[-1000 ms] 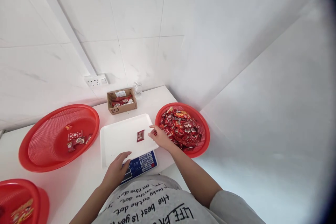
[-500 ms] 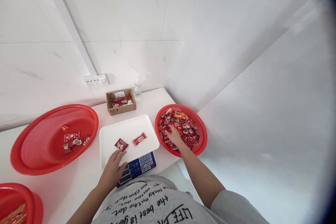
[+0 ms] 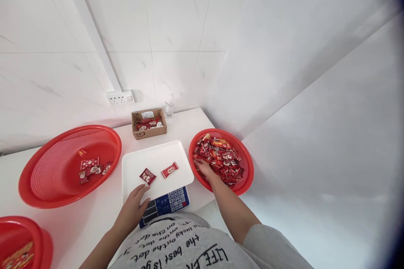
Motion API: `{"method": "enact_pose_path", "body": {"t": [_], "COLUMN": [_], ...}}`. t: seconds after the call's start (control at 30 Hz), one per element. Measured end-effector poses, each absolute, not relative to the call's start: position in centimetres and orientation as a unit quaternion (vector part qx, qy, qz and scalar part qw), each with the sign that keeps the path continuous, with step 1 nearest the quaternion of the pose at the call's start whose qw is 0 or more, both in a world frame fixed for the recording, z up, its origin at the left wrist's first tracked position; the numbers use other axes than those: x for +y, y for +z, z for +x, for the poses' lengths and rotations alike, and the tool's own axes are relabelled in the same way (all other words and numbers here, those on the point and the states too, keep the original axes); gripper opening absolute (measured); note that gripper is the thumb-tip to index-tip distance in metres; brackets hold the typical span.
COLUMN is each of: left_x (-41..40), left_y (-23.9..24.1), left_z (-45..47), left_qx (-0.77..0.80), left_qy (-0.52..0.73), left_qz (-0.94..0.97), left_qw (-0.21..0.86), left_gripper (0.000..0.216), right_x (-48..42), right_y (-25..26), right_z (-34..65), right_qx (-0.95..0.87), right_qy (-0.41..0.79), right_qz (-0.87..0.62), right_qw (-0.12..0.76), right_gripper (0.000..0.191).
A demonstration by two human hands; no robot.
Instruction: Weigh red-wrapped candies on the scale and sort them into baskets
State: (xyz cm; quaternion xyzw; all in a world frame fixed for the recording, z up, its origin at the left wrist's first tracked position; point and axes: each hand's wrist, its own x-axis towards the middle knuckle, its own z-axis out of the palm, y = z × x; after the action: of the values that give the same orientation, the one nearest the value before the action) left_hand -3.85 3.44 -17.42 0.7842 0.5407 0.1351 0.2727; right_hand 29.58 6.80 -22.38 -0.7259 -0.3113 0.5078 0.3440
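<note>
My left hand (image 3: 134, 206) rests at the front edge of the white scale tray (image 3: 158, 151), fingers apart and holding nothing. Just beyond its fingertips, a dark red wrapped snack packet (image 3: 147, 176) lies on the tray. To the right of it is a narrower bright red packet (image 3: 170, 170). My right hand (image 3: 205, 170) reaches into the left side of a round red basket (image 3: 248, 164), which is filled with small wrapped packets (image 3: 225, 157). Its fingers are stretched out among them; I see no packet clearly held, and the fingertips are partly hidden.
The scale's blue keypad panel (image 3: 167, 204) faces me. Behind the tray stand a small cardboard box (image 3: 148, 134) of red packets and a clear plastic container (image 3: 168, 110). A large red basket (image 3: 41, 172) with several packets stands left; another red basket (image 3: 39, 235) is at lower left.
My right hand has shifted left within the basket, toward its left rim. My left hand has slid slightly back from the dark red packet. The view has turned slightly.
</note>
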Motion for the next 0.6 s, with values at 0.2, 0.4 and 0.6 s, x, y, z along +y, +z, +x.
{"method": "enact_pose_path", "body": {"t": [0.2,0.4,0.6], "left_x": [3.9,4.4,4.4], "left_y": [-17.4,-17.1,-17.2], "left_z": [-3.4,-2.7,-2.7], "left_qx": [0.534,0.52,0.501], "left_qy": [0.144,0.152,0.173], "left_qz": [0.786,0.796,0.81], "left_qw": [0.278,0.269,0.251], "left_gripper": [0.034,0.032,0.029], "right_x": [6.0,5.9,4.7], "right_y": [-20.8,-20.5,-19.9], "right_z": [29.6,29.7,30.7], "right_qx": [-0.2,-0.18,-0.158], "right_qy": [0.617,0.594,0.579], "right_qz": [-0.643,-0.659,-0.661], "right_qw": [0.407,0.425,0.45], "right_gripper": [0.037,0.026,0.027]}}
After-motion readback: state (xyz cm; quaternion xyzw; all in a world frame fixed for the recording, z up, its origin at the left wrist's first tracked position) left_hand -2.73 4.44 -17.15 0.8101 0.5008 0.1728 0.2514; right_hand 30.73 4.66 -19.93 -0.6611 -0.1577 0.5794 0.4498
